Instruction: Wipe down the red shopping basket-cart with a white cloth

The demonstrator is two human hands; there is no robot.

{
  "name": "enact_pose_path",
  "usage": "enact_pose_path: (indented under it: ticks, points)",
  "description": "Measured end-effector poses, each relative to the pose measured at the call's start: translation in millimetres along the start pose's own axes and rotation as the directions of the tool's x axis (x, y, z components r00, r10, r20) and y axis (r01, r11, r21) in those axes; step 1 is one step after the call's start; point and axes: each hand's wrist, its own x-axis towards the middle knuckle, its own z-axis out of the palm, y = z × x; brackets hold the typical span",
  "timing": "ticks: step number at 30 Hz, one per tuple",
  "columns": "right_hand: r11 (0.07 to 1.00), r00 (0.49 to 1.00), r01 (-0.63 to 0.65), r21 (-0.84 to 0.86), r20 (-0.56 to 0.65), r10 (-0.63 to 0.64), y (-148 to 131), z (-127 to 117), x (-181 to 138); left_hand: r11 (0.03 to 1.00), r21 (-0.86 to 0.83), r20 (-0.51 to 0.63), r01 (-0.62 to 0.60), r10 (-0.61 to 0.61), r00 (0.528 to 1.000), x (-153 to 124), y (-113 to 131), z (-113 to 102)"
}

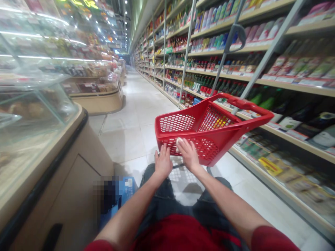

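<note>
A red plastic shopping cart [235, 134] with honeycomb-patterned walls stands in front of me, its handle towards the upper right. My right hand [188, 155] presses a small whitish cloth or tissue [179, 143] against the near wall of the cart; most of it is hidden under the fingers. Just to the left, my left hand [163, 163] has its fingers stretched out at the lower left corner of the same wall, with nothing seen in them. Whether its fingertips touch the plastic I cannot tell.
Long shelves [251, 82] of bottles and cans line the right side. A glass-topped display counter [96, 153] stands close on my left, with a blue box [128, 186] on the floor beside it. Between them a pale tiled aisle [141, 101] runs ahead.
</note>
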Motion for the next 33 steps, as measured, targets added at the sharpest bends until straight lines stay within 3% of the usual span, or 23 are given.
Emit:
enact_pose_path:
  ticks: [3, 10, 12, 17, 21, 26, 29, 33]
  points:
    - [0.999, 0.999, -0.036, -0.023, -0.029, 0.035, 5.7, -6.4, 7.9, 1.000, 0.008, 0.013, -0.025, 0.025, 1.000, 1.9, 9.6, -1.4]
    - [0.998, 0.980, -0.048, -0.036, 0.192, 0.054, 5.8, 25.7, -29.1, 0.988, 0.074, 0.009, -0.133, 0.133, 0.991, 0.1, 23.8, 2.3]
    - [0.998, 0.988, -0.051, -0.035, 0.147, 0.056, 9.2, 22.8, -35.9, 0.985, 0.090, 0.000, -0.148, 0.148, 0.989, 1.6, 26.3, 3.6]
    - [0.996, 0.990, -0.076, -0.043, -0.124, 0.070, 24.8, -7.0, -20.5, 0.981, 0.097, -0.008, -0.167, 0.169, 0.986, 10.1, 39.7, 0.1]
    - [0.986, 0.986, -0.150, -0.071, -0.078, 0.145, 35.4, -7.6, -18.9, 0.970, 0.109, -0.004, -0.215, 0.217, 0.976, 12.8, 53.4, -4.4]
    - [0.982, 0.983, -0.168, -0.081, 0.062, 0.173, 42.6, 7.7, -48.7, 0.959, 0.141, 0.015, -0.246, 0.246, 0.969, 12.9, 61.9, -6.2]
    - [0.981, 0.985, -0.172, -0.085, -0.028, 0.170, 49.2, -3.3, -52.6, 0.955, 0.146, 0.025, -0.258, 0.257, 0.966, 16.6, 67.8, -8.0]
    - [0.969, 0.962, -0.232, -0.081, -0.166, 0.217, 63.1, -26.3, -35.1, 0.948, 0.155, 0.011, -0.278, 0.280, 0.960, 24.3, 83.1, -11.1]
